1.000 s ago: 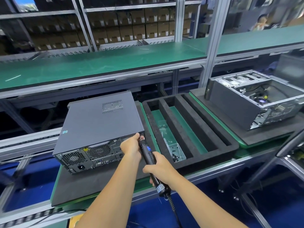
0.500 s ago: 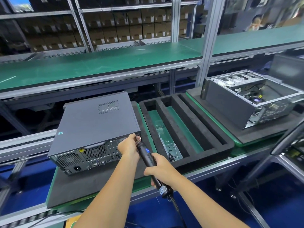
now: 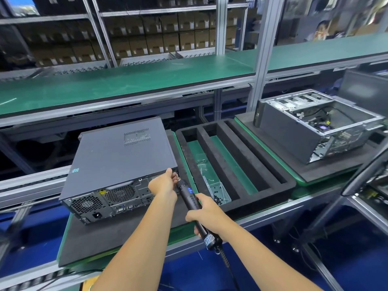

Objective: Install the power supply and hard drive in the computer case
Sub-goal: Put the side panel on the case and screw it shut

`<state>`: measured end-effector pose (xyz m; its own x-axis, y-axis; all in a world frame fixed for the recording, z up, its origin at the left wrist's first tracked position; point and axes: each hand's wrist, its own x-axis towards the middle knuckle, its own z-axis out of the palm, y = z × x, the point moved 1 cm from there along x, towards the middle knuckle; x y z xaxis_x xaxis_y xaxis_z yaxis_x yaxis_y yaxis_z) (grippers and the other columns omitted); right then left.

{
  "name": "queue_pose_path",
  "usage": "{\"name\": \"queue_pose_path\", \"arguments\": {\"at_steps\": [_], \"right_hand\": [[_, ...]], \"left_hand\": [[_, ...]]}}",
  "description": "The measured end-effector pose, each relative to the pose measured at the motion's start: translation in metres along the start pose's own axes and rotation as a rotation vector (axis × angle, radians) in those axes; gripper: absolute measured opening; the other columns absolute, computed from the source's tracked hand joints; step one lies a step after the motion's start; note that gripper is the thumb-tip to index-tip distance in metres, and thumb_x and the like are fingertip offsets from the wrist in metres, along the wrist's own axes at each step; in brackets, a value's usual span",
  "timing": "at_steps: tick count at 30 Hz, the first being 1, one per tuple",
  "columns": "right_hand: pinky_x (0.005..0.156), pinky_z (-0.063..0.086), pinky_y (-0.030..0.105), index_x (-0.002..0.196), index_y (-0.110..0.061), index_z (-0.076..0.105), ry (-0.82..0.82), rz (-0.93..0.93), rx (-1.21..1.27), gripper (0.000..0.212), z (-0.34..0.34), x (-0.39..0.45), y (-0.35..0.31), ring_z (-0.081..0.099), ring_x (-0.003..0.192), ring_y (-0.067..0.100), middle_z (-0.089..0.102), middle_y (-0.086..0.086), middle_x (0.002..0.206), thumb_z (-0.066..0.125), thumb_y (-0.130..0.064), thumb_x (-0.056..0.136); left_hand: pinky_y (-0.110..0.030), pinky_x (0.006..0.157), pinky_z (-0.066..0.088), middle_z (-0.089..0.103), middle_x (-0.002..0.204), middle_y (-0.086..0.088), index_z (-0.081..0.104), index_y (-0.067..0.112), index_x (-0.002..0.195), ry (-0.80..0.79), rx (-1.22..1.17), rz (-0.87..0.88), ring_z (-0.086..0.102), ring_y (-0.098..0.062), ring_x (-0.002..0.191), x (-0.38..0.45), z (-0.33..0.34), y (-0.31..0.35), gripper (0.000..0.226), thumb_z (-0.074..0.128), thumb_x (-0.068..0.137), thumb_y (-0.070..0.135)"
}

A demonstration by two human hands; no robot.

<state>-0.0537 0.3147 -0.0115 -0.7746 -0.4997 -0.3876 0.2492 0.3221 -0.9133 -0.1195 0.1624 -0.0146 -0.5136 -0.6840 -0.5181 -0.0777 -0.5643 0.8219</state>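
A closed dark grey computer case (image 3: 117, 156) lies on a black foam pad (image 3: 105, 238), its rear panel with fan grilles facing me. My right hand (image 3: 206, 213) grips a black electric screwdriver (image 3: 190, 196) whose tip points at the case's rear right corner. My left hand (image 3: 164, 183) is at that same corner, its fingers pinching the screwdriver's tip; what lies under the fingers is hidden. A second, open computer case (image 3: 315, 127) with exposed metal bays and cables sits on another foam pad at the right.
A black foam tray (image 3: 270, 169) with long slots stands between the two cases; one slot holds a clear box of small screws (image 3: 218, 194). A green shelf (image 3: 126, 80) runs above, with an upright aluminium post (image 3: 260, 57). Stacked cartons fill racks behind. A person is visible far right.
The view has drifted slightly, so the case and tray sit a little left in frame. Both hands stay at the case's rear right corner with the screwdriver.
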Motion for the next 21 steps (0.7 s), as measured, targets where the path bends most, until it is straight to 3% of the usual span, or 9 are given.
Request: {"name": "queue_pose_path", "arguments": {"at_steps": [7,12,21], "right_hand": [[0.053,0.054,0.033,0.116,-0.020,0.046,0.005,-0.001,0.008,0.043,0.0015,-0.0001,-0.0020,0.058,0.055,0.021,0.056,0.014,0.098,0.066,-0.013,0.078],[0.053,0.055,0.033,0.108,-0.030,0.046,0.005,0.000,0.005,0.039,0.0031,0.0013,-0.0017,0.059,0.055,0.019,0.058,0.013,0.100,0.066,-0.014,0.078],[0.055,0.054,0.036,0.113,-0.026,0.048,0.000,0.004,0.005,0.044,0.0020,0.0022,0.0005,0.060,0.056,0.021,0.057,0.014,0.100,0.067,-0.017,0.074]], "left_hand": [[-0.023,0.049,0.047,0.063,0.057,-0.004,0.058,0.004,0.061,-0.009,0.011,-0.001,0.060,-0.013,0.051,-0.0028,0.0009,-0.0010,0.021,0.064,0.080,-0.001],[-0.022,0.050,0.043,0.063,0.057,-0.004,0.057,0.003,0.059,0.020,0.020,-0.002,0.057,-0.015,0.050,-0.0081,0.0022,0.0012,0.014,0.056,0.073,0.001],[-0.023,0.047,0.044,0.064,0.064,-0.009,0.056,0.004,0.067,0.005,-0.003,-0.016,0.060,-0.015,0.052,-0.0077,-0.0003,0.0019,0.011,0.059,0.077,0.000]]}}
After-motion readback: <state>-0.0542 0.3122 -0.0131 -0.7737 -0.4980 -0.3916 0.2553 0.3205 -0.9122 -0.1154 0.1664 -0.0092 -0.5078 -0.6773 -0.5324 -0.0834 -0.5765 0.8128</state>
